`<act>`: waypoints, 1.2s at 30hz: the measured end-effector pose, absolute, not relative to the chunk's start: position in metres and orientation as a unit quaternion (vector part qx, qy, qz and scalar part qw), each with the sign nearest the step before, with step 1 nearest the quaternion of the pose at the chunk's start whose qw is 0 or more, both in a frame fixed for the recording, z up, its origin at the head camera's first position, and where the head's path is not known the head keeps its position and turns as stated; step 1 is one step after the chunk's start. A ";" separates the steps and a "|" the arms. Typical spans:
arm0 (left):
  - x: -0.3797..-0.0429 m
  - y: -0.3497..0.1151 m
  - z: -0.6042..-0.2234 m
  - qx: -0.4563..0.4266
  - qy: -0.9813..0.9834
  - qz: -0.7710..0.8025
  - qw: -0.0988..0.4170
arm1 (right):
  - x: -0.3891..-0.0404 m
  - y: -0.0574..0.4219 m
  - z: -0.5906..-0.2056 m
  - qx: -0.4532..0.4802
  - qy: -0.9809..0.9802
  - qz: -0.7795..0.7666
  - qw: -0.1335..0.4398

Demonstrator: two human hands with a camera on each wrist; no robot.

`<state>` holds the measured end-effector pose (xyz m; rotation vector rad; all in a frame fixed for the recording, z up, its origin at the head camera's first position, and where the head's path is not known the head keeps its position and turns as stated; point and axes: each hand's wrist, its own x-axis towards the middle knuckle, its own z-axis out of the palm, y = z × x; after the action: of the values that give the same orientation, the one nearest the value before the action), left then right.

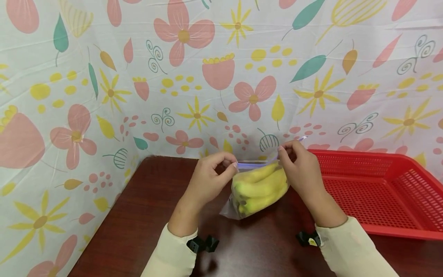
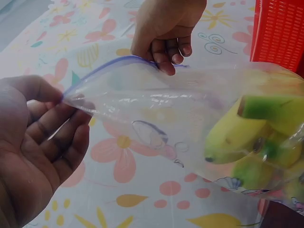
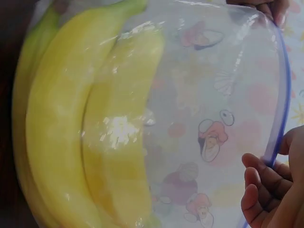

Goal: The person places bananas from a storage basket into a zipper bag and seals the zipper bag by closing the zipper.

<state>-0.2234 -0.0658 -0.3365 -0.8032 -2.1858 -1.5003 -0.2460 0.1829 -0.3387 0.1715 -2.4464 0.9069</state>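
Observation:
A clear zip bag (image 3: 213, 71) with small printed pictures holds several yellow bananas (image 1: 259, 188) with green ends. In the head view it is held up over the dark table by its purple zip edge (image 1: 252, 166). My left hand (image 1: 212, 175) pinches one corner of that edge between thumb and forefinger, its other fingers loosely bent in the left wrist view. My right hand (image 1: 302, 167) pinches the edge farther along, thumb against fingers, with a bit of the strip sticking out past it. The bananas lie in the bottom of the bag, below the zip.
A red plastic basket (image 1: 363, 154) with perforated walls stands on the right of the brown table (image 1: 138, 215). Behind the table hangs a white cloth (image 1: 221, 104) printed with flowers and leaves. Each wrist wears a small black camera (image 1: 202, 244).

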 end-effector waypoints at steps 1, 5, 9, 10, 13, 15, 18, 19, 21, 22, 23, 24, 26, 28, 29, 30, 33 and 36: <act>-0.222 -0.066 -0.336 -0.292 -0.778 -0.525 0.184 | -0.246 0.183 -0.338 0.062 -0.902 0.340 0.258; -0.218 -0.065 -0.333 -0.327 -0.778 -0.509 0.168 | -0.246 0.181 -0.334 0.056 -0.897 0.365 0.244; -0.215 -0.064 -0.330 -0.354 -0.769 -0.516 0.128 | -0.246 0.177 -0.331 0.053 -0.891 0.397 0.214; -0.215 -0.064 -0.330 -0.356 -0.766 -0.522 0.115 | -0.246 0.175 -0.330 0.054 -0.890 0.403 0.207; -0.215 -0.065 -0.330 -0.349 -0.750 -0.558 0.068 | -0.246 0.172 -0.329 0.063 -0.884 0.423 0.189; -0.217 -0.066 -0.330 -0.328 -0.742 -0.583 0.046 | -0.245 0.171 -0.328 0.070 -0.880 0.432 0.184; -0.223 -0.067 -0.334 -0.286 -0.726 -0.626 0.020 | -0.243 0.169 -0.328 0.078 -0.875 0.443 0.180; -0.226 -0.067 -0.336 -0.271 -0.719 -0.639 0.015 | -0.243 0.168 -0.328 0.080 -0.873 0.446 0.179; -0.233 -0.067 -0.341 -0.236 -0.705 -0.668 -0.003 | -0.241 0.167 -0.329 0.082 -0.871 0.453 0.174; -0.237 -0.067 -0.345 -0.220 -0.699 -0.680 -0.013 | -0.241 0.167 -0.329 0.083 -0.869 0.456 0.173; -0.241 -0.067 -0.348 -0.204 -0.695 -0.689 -0.023 | -0.240 0.166 -0.329 0.084 -0.867 0.459 0.172; -0.245 -0.066 -0.352 -0.189 -0.692 -0.696 -0.035 | -0.240 0.166 -0.330 0.085 -0.865 0.463 0.172; -0.253 -0.066 -0.360 -0.156 -0.695 -0.699 -0.063 | -0.239 0.165 -0.330 0.089 -0.862 0.469 0.172; -0.260 -0.065 -0.369 -0.135 -0.701 -0.695 -0.087 | -0.239 0.164 -0.330 0.091 -0.860 0.471 0.175; -0.264 -0.064 -0.374 -0.126 -0.704 -0.693 -0.098 | -0.238 0.164 -0.331 0.092 -0.859 0.472 0.176; -0.267 -0.064 -0.379 -0.119 -0.705 -0.691 -0.106 | -0.238 0.163 -0.331 0.093 -0.858 0.473 0.177; -0.276 -0.061 -0.395 -0.099 -0.709 -0.688 -0.124 | -0.237 0.162 -0.330 0.098 -0.853 0.481 0.180; -0.284 -0.058 -0.412 -0.081 -0.715 -0.681 -0.135 | -0.235 0.161 -0.328 0.108 -0.842 0.496 0.183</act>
<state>-0.2841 -0.0584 -0.4115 -0.2781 -2.4635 -2.3445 -0.2350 0.1609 -0.3282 0.3036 -2.3762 1.3997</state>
